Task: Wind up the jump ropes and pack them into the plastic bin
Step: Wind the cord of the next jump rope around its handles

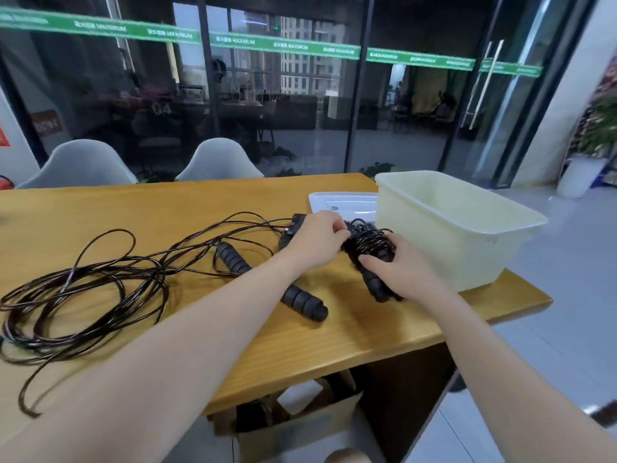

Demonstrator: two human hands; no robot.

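Both hands (395, 267) around wound rope (369, 244)

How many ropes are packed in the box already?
None that I can see: the plastic bin looks empty, though its floor is partly hidden. Its lid lies off beside it. In hand: the right hand grips a wound rope bundle by its handles while the left hand pinches the cord's end. Left: loose rope sprawls on the table, with two handles lying unwound.
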